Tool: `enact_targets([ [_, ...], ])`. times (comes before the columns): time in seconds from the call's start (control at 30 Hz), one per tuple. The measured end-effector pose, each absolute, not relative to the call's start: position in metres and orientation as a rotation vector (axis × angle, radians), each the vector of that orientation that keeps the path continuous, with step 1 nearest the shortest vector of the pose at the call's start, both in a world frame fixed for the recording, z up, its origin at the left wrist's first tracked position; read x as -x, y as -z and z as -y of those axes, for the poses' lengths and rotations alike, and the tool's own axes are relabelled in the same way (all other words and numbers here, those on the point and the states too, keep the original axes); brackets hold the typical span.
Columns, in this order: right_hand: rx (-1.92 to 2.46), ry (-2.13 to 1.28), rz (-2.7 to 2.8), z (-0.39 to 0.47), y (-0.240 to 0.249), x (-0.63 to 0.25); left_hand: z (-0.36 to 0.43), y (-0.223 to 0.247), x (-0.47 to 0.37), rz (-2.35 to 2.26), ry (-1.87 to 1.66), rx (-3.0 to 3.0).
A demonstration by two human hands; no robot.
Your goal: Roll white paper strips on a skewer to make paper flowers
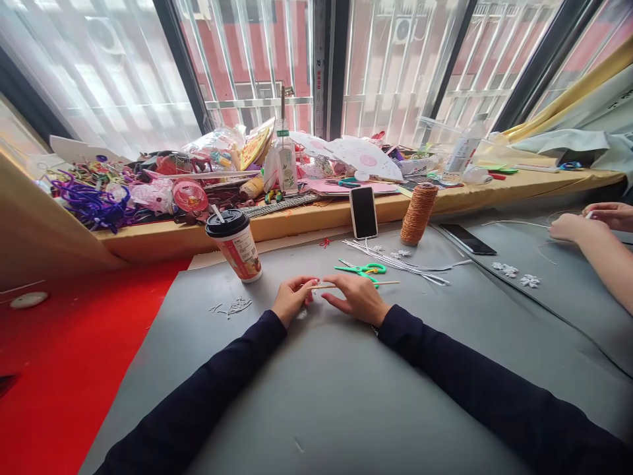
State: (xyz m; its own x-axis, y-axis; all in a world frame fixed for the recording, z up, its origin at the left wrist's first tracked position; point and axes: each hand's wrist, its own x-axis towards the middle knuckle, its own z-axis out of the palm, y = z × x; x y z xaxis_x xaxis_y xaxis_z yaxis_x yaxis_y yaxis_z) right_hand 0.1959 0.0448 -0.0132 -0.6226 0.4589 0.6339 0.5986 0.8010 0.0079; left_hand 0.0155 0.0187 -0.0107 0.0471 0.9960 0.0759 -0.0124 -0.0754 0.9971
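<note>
A thin pale wooden stick runs level between my two hands above the grey table. Its left end is pinched in the fingertips of my left hand, where a small bit of white material also shows; its exact form cannot be made out. My right hand is around the stick's middle, with the thumb apart below and the stick's tip sticking out on the right. Just beyond lie green-handled scissors and a bundle of white cords. Short white cord pieces rest left of my left hand.
A lidded paper cup stands at the left, a propped phone and a brown twine spool at the back. Flat phone, white cord flowers and a black cable are at right, near a co-worker's hands. Clutter fills the sill.
</note>
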Motion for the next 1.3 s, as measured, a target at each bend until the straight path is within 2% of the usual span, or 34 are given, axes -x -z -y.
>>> enact_targets([
  [0.2,0.989,0.439,2.241,-0.0472,0.0059,-0.1997,-0.0265,0.0127,-0.0069,-0.971,-1.279,-1.068],
  [1.03,0.94,0.489,2.225,-0.0454,0.0071,-0.202,-0.0243,0.0139,-0.0076,-1.082,-1.259,-1.26],
  [1.3,0.838,0.249,2.346,-0.04,0.0149,-0.1973,-0.0205,0.013,-0.0102,-1.13,-1.176,-1.417],
])
